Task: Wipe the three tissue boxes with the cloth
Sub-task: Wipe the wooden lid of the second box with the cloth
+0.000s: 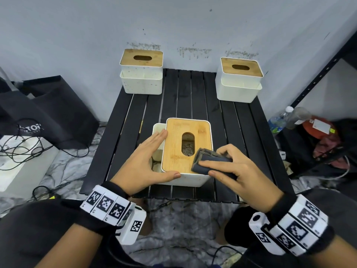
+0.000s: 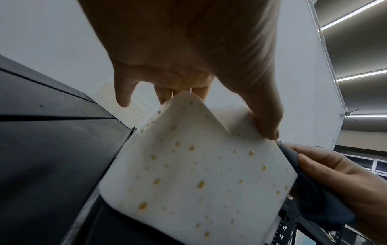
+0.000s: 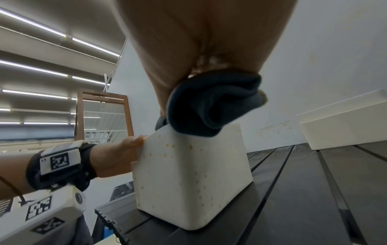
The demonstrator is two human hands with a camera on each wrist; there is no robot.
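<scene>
A white tissue box with a bamboo lid [image 1: 174, 151] stands near the front of the black slatted table [image 1: 251, 136]; its white sides [image 2: 199, 174] [image 3: 192, 179] carry yellow specks. My left hand [image 1: 143, 161] lies flat against the box's left side with straight fingers, its thumb along the front edge. In my right hand [image 1: 231, 167] is a folded dark grey cloth [image 1: 208, 161] [image 3: 209, 107], pressed on the lid's front right corner. Two more tissue boxes stand at the back, one on the left [image 1: 142, 71] and one on the right [image 1: 239, 79].
A black bag [image 1: 48, 113] and cables lie on the floor to the left. A dark metal shelf frame [image 1: 318, 78] stands at the right, with bottles [image 1: 284, 118] and red items beneath it. The wall is close behind the table.
</scene>
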